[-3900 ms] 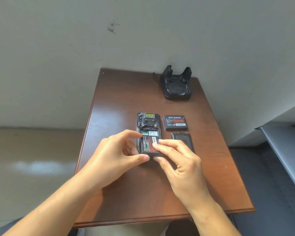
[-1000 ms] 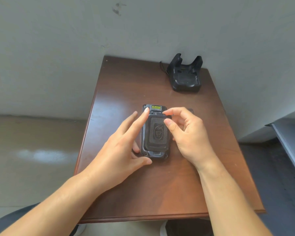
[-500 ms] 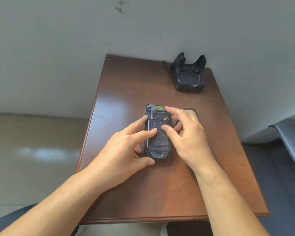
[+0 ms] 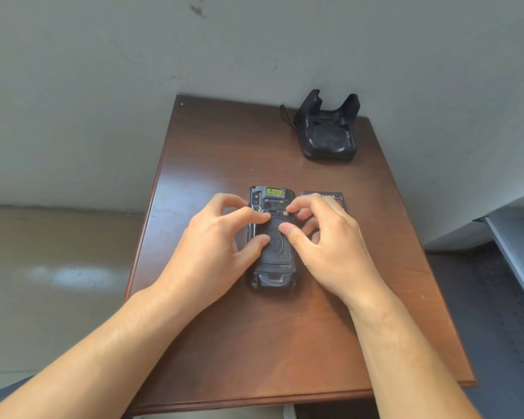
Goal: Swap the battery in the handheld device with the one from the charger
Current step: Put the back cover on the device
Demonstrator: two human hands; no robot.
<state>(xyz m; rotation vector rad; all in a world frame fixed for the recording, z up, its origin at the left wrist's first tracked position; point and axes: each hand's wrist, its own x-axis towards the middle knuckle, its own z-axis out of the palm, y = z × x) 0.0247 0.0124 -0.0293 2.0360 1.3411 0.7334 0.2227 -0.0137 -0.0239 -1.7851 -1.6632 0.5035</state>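
Device: the black rugged handheld device [image 4: 271,237] lies face down in the middle of the brown wooden worktop [image 4: 224,152], its textured rubber back cover [image 4: 275,246] on.
Left hand: your left hand [image 4: 215,249] is not gripping anything; its fingers are curled, a fingertip at the left silver latch screw [image 4: 259,209] and the thumb pressed on the cover.
Right hand: your right hand [image 4: 327,246] is likewise curled and holds nothing, a fingertip at the right silver latch screw [image 4: 286,212], thumb on the cover.
Spare battery: the flat black battery with a red label [image 4: 335,198] lies on the worktop just right of the device, partly hidden behind your right hand.
Charger: the black plastic charging cradle [image 4: 328,131] stands empty at the far right corner.
Stage: by my reading you are locking the cover, so the swap is nearly done.
Risk, cover: if one latch turns before the cover sits flush, that edge may ride up and the lock will not catch.
Risk, slip: both thumbs push down on a device lying loose; uneven pressure could skid it right into the battery.
Risk, leftover: the loose battery could be forgotten outside the cradle.
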